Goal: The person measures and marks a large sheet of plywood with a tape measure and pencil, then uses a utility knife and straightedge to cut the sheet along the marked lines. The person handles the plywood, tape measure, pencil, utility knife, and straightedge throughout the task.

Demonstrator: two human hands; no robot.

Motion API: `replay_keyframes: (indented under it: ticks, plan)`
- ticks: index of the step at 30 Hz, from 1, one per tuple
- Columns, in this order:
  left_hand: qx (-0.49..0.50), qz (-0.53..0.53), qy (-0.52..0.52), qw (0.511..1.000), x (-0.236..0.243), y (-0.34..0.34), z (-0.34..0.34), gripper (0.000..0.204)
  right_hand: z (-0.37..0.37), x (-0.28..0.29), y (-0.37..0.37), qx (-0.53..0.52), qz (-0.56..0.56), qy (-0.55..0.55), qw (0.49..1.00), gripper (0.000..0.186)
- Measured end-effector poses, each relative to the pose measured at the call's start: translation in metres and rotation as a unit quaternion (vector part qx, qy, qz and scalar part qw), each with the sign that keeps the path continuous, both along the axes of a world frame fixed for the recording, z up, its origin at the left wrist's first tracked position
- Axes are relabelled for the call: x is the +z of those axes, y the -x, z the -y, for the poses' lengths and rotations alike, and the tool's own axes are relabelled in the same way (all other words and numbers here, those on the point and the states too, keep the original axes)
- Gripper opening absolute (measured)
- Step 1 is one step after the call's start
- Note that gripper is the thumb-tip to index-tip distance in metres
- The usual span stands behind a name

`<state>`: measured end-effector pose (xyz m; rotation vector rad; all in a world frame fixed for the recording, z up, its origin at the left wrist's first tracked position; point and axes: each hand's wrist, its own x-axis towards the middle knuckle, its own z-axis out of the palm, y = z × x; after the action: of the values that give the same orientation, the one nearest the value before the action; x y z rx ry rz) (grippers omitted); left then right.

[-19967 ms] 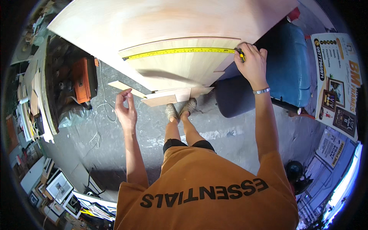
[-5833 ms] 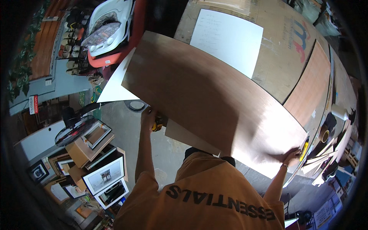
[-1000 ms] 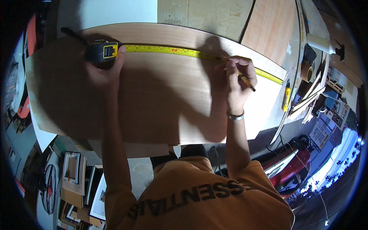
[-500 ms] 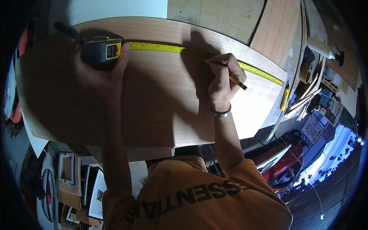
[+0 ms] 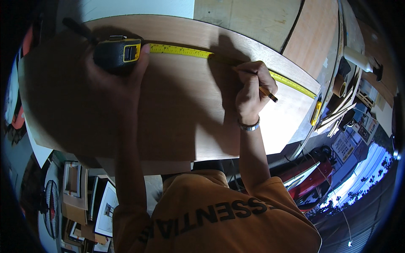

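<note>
In my left hand (image 5: 116, 84) is a black and yellow tape measure (image 5: 110, 55), my fingers wrapped round its case at the panel's far left. Its yellow blade (image 5: 181, 50) runs out to the right, along a long seam or edge, to the far right corner of a pale wooden panel (image 5: 168, 101). My right hand (image 5: 255, 90) is closed on a pencil (image 5: 269, 94) and rests over the blade. The pencil's tip points left beside the blade, in shadow. My hand and its shadow hide part of the blade.
A dark handle-like thing (image 5: 76, 28) lies beyond the tape case. On the right are a yellow utility knife (image 5: 316, 113), a white spray bottle (image 5: 357, 58), a tape roll (image 5: 339, 85) and thin wood strips (image 5: 337, 116). Picture frames (image 5: 72, 179) and a fan (image 5: 51, 209) stand lower left.
The whole scene sits slightly further right in the picture. Against the panel, both hands keep nearly the same places, the tape measure and pencil still held.
</note>
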<state>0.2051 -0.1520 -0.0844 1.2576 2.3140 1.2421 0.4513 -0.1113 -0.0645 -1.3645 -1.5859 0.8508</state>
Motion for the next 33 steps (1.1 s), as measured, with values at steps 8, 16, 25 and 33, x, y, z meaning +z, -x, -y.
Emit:
replay_keyframes:
  ticks: [8, 16, 25, 33]
  plan:
    - [-0.021, -0.012, -0.005, 1.000, -0.005, 0.006, 0.002, 0.090, 0.000, -0.001, -0.001, 0.007, 0.011, -0.014, 1.000, 0.015]
    - [-0.015, -0.066, 0.019, 0.998, -0.011, 0.009, 0.005, 0.096, 0.001, 0.002, 0.000, -0.001, 0.010, 0.007, 1.000, 0.015]
    - [-0.029, -0.017, -0.028, 0.999, -0.011, 0.008, 0.003, 0.089, -0.001, -0.006, -0.004, -0.026, -0.096, -0.006, 0.995, 0.013]
    - [-0.030, 0.024, -0.086, 0.996, -0.017, 0.004, 0.020, 0.087, 0.056, 0.021, -0.042, -0.098, -0.283, 0.076, 0.951, 0.007]
